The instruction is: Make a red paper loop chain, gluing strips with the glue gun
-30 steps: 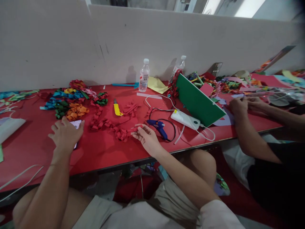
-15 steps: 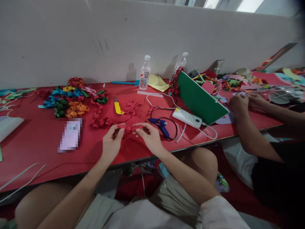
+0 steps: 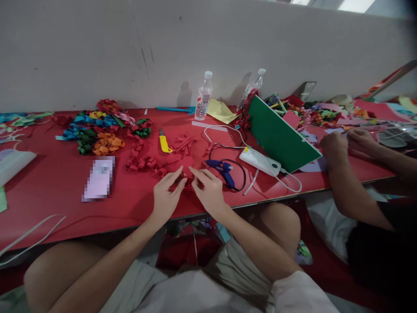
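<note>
My left hand (image 3: 167,191) and my right hand (image 3: 209,188) are side by side at the front edge of the red table, thumbs and fingers curled. Between them they pinch the end of a red paper chain (image 3: 148,164), which runs off to the left across the table; the held part is mostly hidden and blends with the tabletop. Loose red paper strips (image 3: 184,142) lie just beyond my fingers, beside a yellow utility knife (image 3: 164,144). A blue hot glue gun (image 3: 224,170) lies right of my right hand.
A white power bank (image 3: 259,161) with cables lies before a leaning green board (image 3: 282,134). Coloured paper chains (image 3: 106,126) and a blurred phone (image 3: 99,177) are on the left. A water bottle (image 3: 202,98) stands at the back. Another person's hands (image 3: 345,145) work at right.
My hands have come closer together, and the red paper stretched between them is now mostly covered by my fingers. The whole view has shifted slightly.
</note>
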